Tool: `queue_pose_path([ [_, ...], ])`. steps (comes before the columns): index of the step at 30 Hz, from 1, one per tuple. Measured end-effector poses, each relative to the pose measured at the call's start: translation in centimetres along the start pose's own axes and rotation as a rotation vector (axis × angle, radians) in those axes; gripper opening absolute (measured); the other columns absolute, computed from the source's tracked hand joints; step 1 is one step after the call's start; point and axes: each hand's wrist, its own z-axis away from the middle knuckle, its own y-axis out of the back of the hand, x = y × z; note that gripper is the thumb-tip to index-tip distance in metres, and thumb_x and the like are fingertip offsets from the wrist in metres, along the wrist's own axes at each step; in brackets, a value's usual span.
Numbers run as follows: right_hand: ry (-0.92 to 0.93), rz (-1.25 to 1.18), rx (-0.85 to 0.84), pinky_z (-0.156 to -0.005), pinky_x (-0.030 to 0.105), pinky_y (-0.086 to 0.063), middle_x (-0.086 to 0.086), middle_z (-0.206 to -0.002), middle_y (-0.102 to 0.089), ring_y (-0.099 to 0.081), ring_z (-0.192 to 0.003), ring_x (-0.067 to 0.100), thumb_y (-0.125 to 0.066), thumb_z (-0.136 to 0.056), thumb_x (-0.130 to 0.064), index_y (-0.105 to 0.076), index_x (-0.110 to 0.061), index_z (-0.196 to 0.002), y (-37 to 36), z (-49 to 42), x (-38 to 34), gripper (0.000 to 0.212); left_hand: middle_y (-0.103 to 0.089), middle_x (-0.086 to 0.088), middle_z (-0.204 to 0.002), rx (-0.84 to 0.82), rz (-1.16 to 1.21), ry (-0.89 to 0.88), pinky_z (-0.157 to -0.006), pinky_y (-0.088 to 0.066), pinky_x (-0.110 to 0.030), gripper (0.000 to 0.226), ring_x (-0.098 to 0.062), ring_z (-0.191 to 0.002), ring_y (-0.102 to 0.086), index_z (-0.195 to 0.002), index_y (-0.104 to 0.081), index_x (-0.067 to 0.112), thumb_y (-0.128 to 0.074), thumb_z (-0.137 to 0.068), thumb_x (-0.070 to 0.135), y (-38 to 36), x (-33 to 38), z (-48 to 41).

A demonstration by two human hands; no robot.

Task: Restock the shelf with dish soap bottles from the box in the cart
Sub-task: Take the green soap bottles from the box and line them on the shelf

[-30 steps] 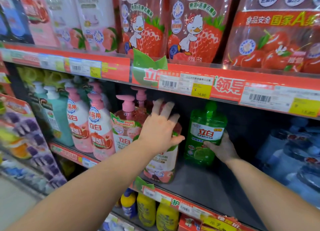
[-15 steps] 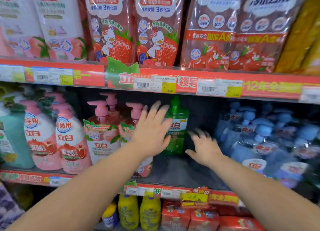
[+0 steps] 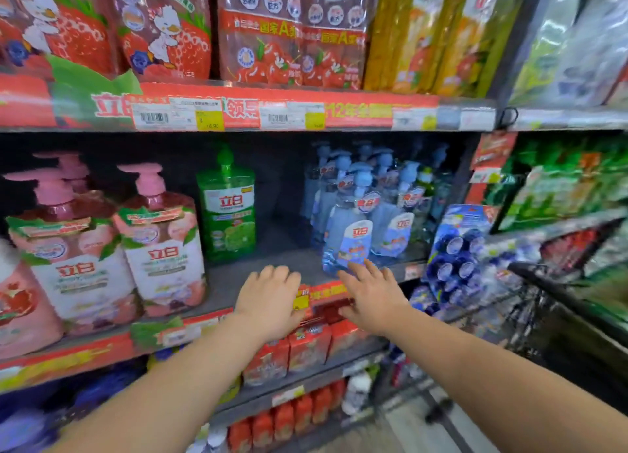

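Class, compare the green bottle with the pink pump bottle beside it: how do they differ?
The green bottle has a small cap; the pink pump bottle has a pump head. The green bottle stands further back; the pink pump bottle stands nearer the front. Both stand upright.

Green soap bottle (image 3: 227, 204), pink pump bottles (image 3: 159, 245), pale blue bottles (image 3: 353, 221), red shelf strip (image 3: 238, 110), strawberry-print pouches (image 3: 163, 27).
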Motion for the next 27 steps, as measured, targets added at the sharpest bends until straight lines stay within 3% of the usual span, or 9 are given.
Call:
queue_pose_path([
  [10,-0.169,-0.086,-0.029,-0.116,0.052,-0.010,0.001,-0.159,-0.011,-0.005,-0.147,0.029,-0.045,-0.092,-0.049,-0.015,-0.025,-0.150,-2.2,12.2,8.9,0.070,-0.043,-0.004,-0.135,-0.061,0.045,-0.090,-0.104,-0.033,-0.040,0.066,-0.026,-0.126,-0.039,-0.136,-0.036,0.018,-0.048,-0.084,0.058,0.7,12.3,1.1],
  [15,-0.299,-0.095,-0.027,-0.113,0.049,-0.019,0.001,-0.154,-0.023,-0.017,-0.143,0.026,-0.047,-0.088,-0.054,-0.020,-0.027,-0.148,-4.5,22.2,16.8,0.071,-0.045,-0.004,-0.129,-0.107,0.102,-0.203,-0.097,-0.036,-0.042,0.063,-0.027,-0.122,-0.042,-0.131,-0.039,0.019,-0.049,-0.083,0.059,0.8,24.4,1.4],
  [27,-0.716,-0.153,-0.097,-0.114,0.052,-0.016,-0.001,-0.156,-0.020,-0.012,-0.146,0.030,-0.048,-0.089,-0.054,-0.019,-0.029,-0.148,-8.4,46.0,30.8,0.070,-0.046,-0.006,-0.129,-0.130,0.176,-0.603,-0.099,-0.035,-0.041,0.059,-0.028,-0.123,-0.041,-0.127,-0.041,0.019,-0.054,-0.082,0.056,3.0,52.7,4.0],
])
